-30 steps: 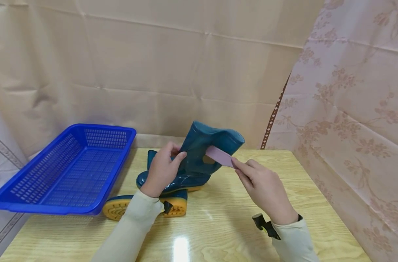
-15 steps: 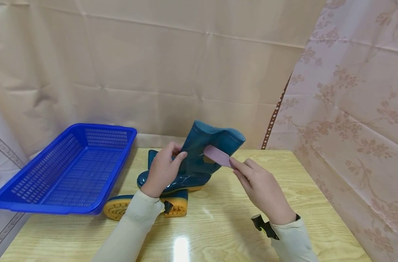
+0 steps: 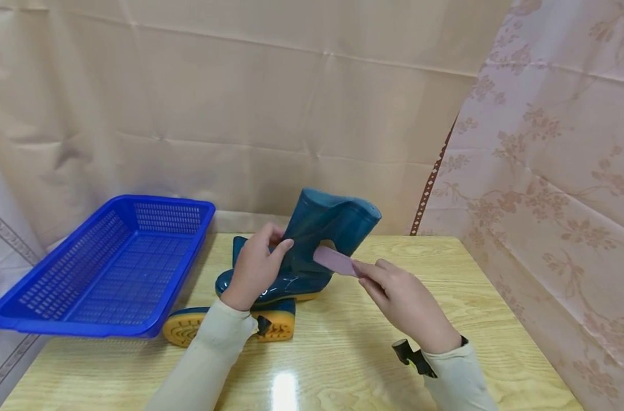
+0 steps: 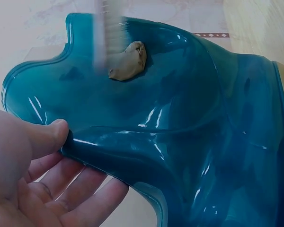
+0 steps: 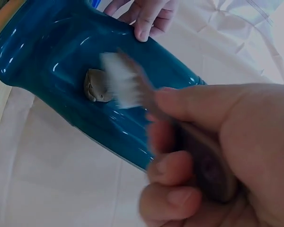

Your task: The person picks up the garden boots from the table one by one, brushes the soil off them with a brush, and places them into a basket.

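A glossy dark teal rubber boot (image 3: pixel 312 222) stands tilted back, its opening up and to the right. My left hand (image 3: pixel 254 267) grips the front edge of its shaft, thumb on the near face and fingers behind. In my right hand (image 3: pixel 409 302) is a pinkish-purple scrubbing brush (image 3: pixel 336 262), held by its handle. White bristles (image 5: pixel 120 80) face the shaft beside a brownish mud-like patch (image 4: pixel 130 64); blur hides whether they touch it. Underneath, a second boot (image 3: pixel 278 325) lies on its side, yellow-orange sole toward me, partly covered by my left forearm.
A blue perforated plastic basket (image 3: pixel 137 274) stands at the left of the wood-grain table (image 3: pixel 343 354). Behind the table hangs a beige curtain (image 3: pixel 240 114). Floral cloth (image 3: pixel 563 200) covers the right side.
My right hand has brought the brush down and slightly left along the shaft, so the brownish patch now shows above it. The boot's top has shifted slightly left; my left hand keeps its grip.
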Demonstrator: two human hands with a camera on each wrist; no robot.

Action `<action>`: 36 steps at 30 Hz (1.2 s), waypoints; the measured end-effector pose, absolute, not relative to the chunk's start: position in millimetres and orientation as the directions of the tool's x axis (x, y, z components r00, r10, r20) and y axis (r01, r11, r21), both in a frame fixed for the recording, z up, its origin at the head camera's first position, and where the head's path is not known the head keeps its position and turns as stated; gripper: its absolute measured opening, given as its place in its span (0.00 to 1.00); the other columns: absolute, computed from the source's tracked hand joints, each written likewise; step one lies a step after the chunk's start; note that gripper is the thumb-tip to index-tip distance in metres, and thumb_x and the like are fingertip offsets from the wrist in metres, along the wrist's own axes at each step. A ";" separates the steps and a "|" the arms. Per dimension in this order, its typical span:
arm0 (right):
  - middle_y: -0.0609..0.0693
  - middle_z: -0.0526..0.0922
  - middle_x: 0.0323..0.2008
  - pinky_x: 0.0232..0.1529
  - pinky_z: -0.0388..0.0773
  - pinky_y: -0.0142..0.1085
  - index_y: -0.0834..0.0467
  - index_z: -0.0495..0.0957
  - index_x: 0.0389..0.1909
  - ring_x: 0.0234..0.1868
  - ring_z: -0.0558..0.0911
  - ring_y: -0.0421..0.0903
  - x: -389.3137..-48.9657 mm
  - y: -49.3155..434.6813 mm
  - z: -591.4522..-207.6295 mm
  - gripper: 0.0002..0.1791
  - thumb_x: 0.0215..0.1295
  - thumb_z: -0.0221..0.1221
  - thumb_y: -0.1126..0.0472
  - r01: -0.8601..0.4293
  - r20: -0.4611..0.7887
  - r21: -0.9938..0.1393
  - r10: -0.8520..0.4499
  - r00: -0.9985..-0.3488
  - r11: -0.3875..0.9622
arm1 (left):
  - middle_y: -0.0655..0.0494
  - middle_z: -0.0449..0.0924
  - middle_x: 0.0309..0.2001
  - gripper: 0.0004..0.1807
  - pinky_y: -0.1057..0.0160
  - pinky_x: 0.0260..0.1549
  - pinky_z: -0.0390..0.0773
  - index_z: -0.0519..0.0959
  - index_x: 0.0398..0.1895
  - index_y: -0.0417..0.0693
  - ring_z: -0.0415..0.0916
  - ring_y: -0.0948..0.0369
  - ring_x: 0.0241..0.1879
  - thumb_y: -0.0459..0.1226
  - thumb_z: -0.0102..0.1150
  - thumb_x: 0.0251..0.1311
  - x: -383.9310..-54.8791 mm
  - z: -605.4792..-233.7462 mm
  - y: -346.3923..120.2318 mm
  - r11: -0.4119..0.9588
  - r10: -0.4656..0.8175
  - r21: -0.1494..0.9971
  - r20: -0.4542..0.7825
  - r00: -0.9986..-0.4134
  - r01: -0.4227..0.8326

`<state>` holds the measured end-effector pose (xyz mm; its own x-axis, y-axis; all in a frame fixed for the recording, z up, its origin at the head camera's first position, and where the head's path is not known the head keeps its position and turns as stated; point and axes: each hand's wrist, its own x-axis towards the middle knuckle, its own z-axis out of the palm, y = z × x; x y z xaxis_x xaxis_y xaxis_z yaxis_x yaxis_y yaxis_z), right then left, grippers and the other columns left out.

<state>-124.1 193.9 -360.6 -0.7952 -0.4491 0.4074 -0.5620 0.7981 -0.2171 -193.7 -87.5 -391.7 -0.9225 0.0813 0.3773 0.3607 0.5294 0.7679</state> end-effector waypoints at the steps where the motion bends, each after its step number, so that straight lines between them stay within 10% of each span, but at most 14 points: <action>1: 0.40 0.74 0.30 0.24 0.66 0.29 0.55 0.82 0.63 0.24 0.66 0.36 -124.2 193.9 -360.4 0.19 0.74 0.62 0.62 -0.565 0.423 -0.227 -0.443 -0.791 0.793 | 0.55 0.82 0.44 0.09 0.54 0.41 0.80 0.76 0.49 0.50 0.77 0.55 0.42 0.44 0.58 0.75 -193.5 -391.6 -87.6 0.526 0.081 0.770 0.377 -0.923 0.361; 9: 0.44 0.73 0.28 0.22 0.63 0.30 0.55 0.82 0.63 0.22 0.63 0.37 -127.0 193.4 -362.9 0.22 0.70 0.66 0.65 -0.546 0.583 -0.175 -0.361 -0.728 0.819 | 0.57 0.82 0.43 0.07 0.53 0.44 0.81 0.78 0.48 0.51 0.78 0.57 0.43 0.43 0.60 0.74 -192.4 -391.3 -87.4 0.505 0.100 0.768 0.401 -0.911 0.394; 36: 0.38 0.73 0.26 0.20 0.64 0.30 0.50 0.86 0.58 0.20 0.65 0.35 -114.3 194.5 -355.5 0.16 0.71 0.65 0.59 -0.458 0.446 -0.223 -0.328 -0.833 0.861 | 0.55 0.82 0.43 0.07 0.54 0.43 0.79 0.76 0.48 0.50 0.76 0.55 0.42 0.42 0.59 0.75 -189.9 -390.9 -85.7 0.538 0.090 0.755 0.391 -0.916 0.375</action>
